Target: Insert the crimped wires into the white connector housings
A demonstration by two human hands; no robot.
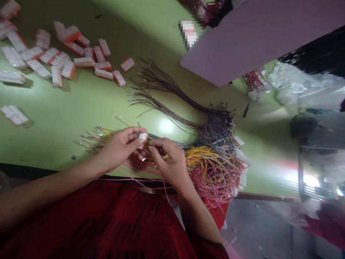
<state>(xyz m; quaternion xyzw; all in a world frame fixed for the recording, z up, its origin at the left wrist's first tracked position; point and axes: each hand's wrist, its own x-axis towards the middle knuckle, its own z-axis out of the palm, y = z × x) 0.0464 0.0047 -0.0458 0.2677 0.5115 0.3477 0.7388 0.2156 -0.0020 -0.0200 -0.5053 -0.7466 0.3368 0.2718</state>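
Between the thumb and fingers of my left hand (pixel 126 145) is a small white and orange connector housing (pixel 142 139). Close by on its right, my right hand (pixel 169 158) has thumb and forefinger pinched together at the connector's side; whatever lies between those fingertips is too small to make out. Beneath both hands runs a bundle of loose wires, with yellow wires (pixel 202 158) and pink wires (pixel 207 185) heaped to the right. Grey wires (pixel 215 138) lie just above the yellow ones. Bare terminal ends (pixel 99 127) stick out to the left of my left hand.
Many white and orange connector housings (pixel 59 59) are scattered over the green table (pixel 67 108) at upper left. Dark brown wires (pixel 172 86) fan out beyond my hands. A purple panel (pixel 242 39) juts in at upper right, with clear plastic bags (pixel 304 86) beside it.
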